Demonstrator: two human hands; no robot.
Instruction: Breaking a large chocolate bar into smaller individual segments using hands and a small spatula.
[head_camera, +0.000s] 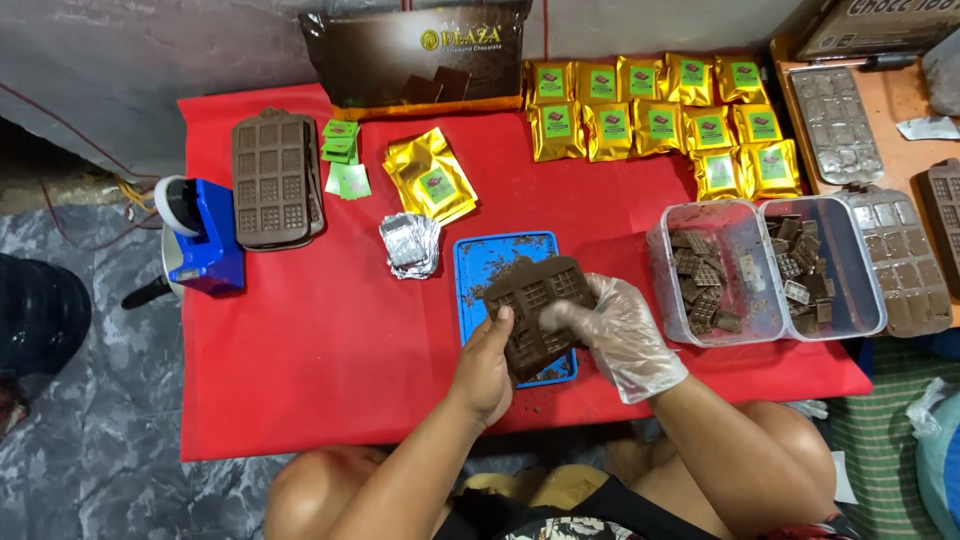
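We hold a brown silicone chocolate mould (535, 310) over the blue tray (478, 262), which lies on the red cloth (320, 330) and is flecked with chocolate crumbs; our left hand (487, 365), bare, grips the mould's near left edge, thumb on top and fingers curled under; our right hand (620, 330), in a thin clear glove, closes its fingers on the mould's right side, bending it. Just right of the tray stand two clear tubs (760, 215) of small chocolate pieces, side by side; beside them lies a filled mould (905, 265). Left of the tray sits a stack of foil squares (410, 243); behind it gold pouches (432, 180) and green labels (343, 150); further left, stacked brown moulds (272, 175) and a blue tape dispenser (205, 240). Rows of gold packets (650, 115) line the far edge.
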